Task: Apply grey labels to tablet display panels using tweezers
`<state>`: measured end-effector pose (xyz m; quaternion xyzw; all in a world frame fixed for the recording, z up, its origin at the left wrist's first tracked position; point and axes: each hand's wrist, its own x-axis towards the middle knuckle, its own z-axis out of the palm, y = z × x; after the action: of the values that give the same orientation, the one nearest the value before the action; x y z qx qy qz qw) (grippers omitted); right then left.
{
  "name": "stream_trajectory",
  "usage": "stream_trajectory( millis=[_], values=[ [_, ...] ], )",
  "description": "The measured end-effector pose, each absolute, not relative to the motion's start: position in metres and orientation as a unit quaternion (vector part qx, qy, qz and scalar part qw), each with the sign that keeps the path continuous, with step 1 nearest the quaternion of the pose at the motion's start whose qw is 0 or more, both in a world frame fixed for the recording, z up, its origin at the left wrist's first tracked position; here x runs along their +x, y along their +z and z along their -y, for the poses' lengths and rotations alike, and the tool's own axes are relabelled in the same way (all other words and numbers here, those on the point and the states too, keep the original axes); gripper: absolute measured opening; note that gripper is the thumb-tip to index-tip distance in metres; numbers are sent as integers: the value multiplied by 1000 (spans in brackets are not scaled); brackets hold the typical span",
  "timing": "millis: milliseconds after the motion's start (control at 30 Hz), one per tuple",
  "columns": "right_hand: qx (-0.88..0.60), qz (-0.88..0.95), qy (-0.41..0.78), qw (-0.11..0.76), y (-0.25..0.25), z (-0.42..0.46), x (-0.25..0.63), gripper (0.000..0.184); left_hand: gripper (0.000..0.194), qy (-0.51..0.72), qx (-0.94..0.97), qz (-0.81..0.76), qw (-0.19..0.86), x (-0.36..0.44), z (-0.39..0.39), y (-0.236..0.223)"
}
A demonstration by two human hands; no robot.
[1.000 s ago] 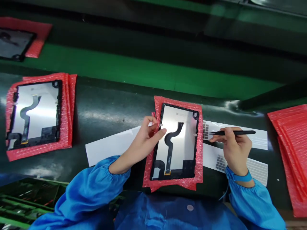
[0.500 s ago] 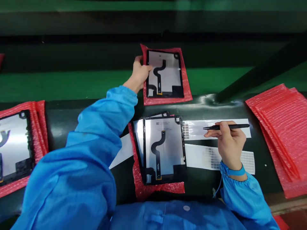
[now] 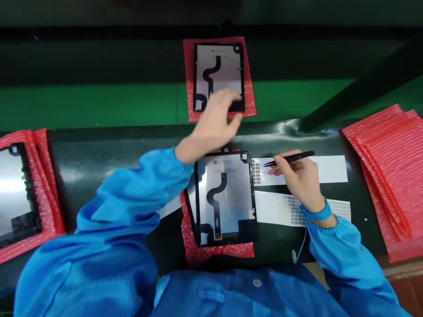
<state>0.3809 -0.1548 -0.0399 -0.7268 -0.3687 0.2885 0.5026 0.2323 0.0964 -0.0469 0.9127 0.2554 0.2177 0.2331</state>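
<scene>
A tablet back panel (image 3: 224,196) with a black flex cable lies on red bubble wrap (image 3: 218,253) just in front of me. A second panel (image 3: 218,66) on its own red wrap sits farther away on the green belt. My left hand (image 3: 214,121) hovers between the two, fingers apart and holding nothing, slightly blurred. My right hand (image 3: 299,178) pinches black tweezers (image 3: 289,158), tips pointing left over a white sheet of small grey stickers (image 3: 302,169). A second sticker sheet (image 3: 297,211) lies below it.
A stack of red bubble wrap bags (image 3: 390,176) lies at the right. Another panel on red wrap (image 3: 23,193) sits at the left edge. A green conveyor belt (image 3: 99,103) runs across behind the dark bench. A dark bar (image 3: 357,92) slants in from the right.
My left hand carried the first panel from in front of me onto the green belt, let go of it, and is now drawing back. A second panel lies in front of me. The right hand barely moved.
</scene>
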Motion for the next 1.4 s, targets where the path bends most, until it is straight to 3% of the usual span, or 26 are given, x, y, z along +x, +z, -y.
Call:
stream_trajectory(
  millis=[167, 333, 633, 1400],
  values=[
    [-721, 356, 292, 518, -45, 156, 380, 35, 32, 106, 967, -130, 193, 184, 27, -24],
    [-701, 355, 311, 535, -60, 146, 385, 36, 57, 16, 989, -86, 121, 168, 75, -22],
    [-695, 346, 333, 536, -60, 135, 381, 39, 59, -8, 987, -140, 82, 173, 85, -26],
    [-702, 324, 339, 536, -57, 135, 381, 38, 61, -27, 981, -148, 122, 174, 92, -21]
  ],
)
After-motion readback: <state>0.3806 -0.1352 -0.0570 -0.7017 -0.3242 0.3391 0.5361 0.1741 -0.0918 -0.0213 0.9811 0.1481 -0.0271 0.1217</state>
